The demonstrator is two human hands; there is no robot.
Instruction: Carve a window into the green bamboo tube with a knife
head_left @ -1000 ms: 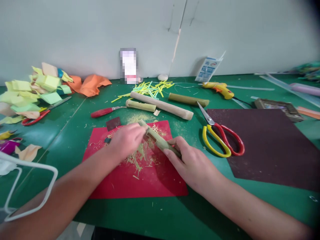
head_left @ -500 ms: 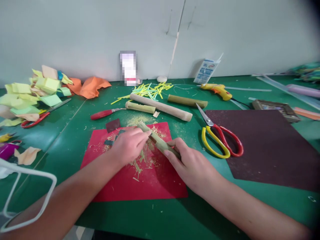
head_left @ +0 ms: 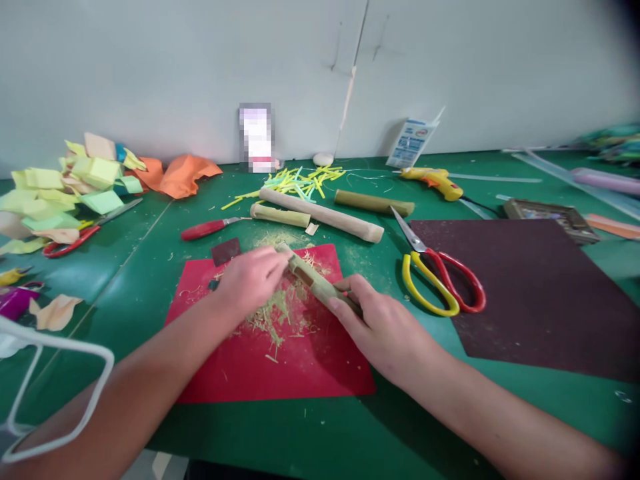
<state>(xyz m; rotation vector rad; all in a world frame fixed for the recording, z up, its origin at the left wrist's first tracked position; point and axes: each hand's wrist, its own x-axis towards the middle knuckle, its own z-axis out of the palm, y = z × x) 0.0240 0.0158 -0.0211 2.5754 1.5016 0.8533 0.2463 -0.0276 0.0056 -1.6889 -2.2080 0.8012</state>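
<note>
My right hand (head_left: 377, 320) is wrapped round the lower end of a pale green bamboo tube (head_left: 320, 283), which slants up to the left above a red sheet (head_left: 280, 383). A slot is cut into the tube's upper side. My left hand (head_left: 253, 277) is closed at the tube's far end, its fingertips pinched together beside the slot. Something small and dark shows at those fingertips, too small to name. Pale bamboo shavings (head_left: 273, 317) lie on the red sheet below. A small dark brown square (head_left: 226, 252) lies at the sheet's upper left edge.
Beyond the hands lie a red-handled tool (head_left: 205, 229), a short bamboo piece (head_left: 280, 215), a long pale stick (head_left: 325, 215) and an olive bamboo tube (head_left: 375, 201). Scissors (head_left: 440, 280) rest partly on a dark sheet (head_left: 530, 300). A yellow glue gun (head_left: 435, 181) lies behind; folded papers (head_left: 75, 180) sit left.
My left hand has moved up and left along the tube towards its far end, uncovering more of the slot. My right hand and the tube stay nearly in place.
</note>
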